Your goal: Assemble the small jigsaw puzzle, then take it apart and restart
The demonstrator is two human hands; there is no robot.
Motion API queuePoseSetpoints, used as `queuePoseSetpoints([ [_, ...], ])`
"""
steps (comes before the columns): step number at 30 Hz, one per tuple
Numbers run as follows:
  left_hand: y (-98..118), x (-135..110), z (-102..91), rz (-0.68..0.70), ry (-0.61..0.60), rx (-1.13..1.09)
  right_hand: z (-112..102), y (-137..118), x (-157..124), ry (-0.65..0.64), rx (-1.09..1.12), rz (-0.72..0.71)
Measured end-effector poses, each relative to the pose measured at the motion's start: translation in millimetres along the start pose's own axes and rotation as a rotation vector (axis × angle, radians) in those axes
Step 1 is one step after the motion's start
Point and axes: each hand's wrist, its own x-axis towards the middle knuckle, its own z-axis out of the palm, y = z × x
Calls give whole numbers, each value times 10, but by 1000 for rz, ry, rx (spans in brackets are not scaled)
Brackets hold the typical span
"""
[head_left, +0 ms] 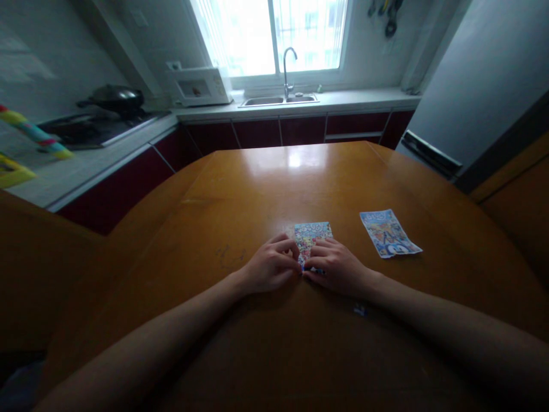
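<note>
A small jigsaw puzzle (313, 229) with a busy, many-coloured picture lies flat on the table, its near part covered by my hands. My left hand (277, 263) is closed at the puzzle's near left corner, thumb and fingertips against its edge. From the right, my right hand (334, 264) reaches over the near half with bent fingers. A small blue jigsaw piece (303, 268) shows at its thumb and index fingertips, close to the left thumb. Below my right wrist lies a loose small bluish piece (359, 309).
Right of the puzzle, a creased picture sheet (390, 233) in blue and tan lies on the wooden table (274, 194). Beyond the table are a sink (278, 100), a white microwave (199, 87) and a stove with a lidded pan (115, 98). A fridge (480, 86) stands at the right.
</note>
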Motion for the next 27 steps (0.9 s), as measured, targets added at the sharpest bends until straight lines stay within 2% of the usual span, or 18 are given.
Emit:
queuePoseSetpoints([
  [6,11,8,-10,0,10,-12,-54,-11,-2,18,120,69],
  [14,9,8,2,-24,31,-9,-25,22,-29,-2,149,20],
  [27,5,5,0,-10,-16,-21,-10,36,-24,-11,161,13],
])
